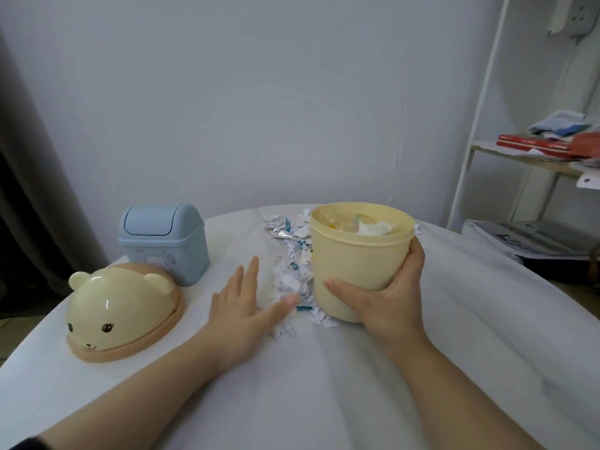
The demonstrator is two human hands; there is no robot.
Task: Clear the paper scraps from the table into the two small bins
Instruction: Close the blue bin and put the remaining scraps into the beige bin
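Forearms reach in from the near edge across the white worktop; left hand lies flat, fingers straight and slightly spread, thumb tip touching the paper scraps; right hand wraps around the lower wall of the open yellow bin, which sits against the scraps and contains paper; bear-faced lid rests at left; behind it stands the closed blue bin; further scraps trail toward the far edge; shelf unit at far right.
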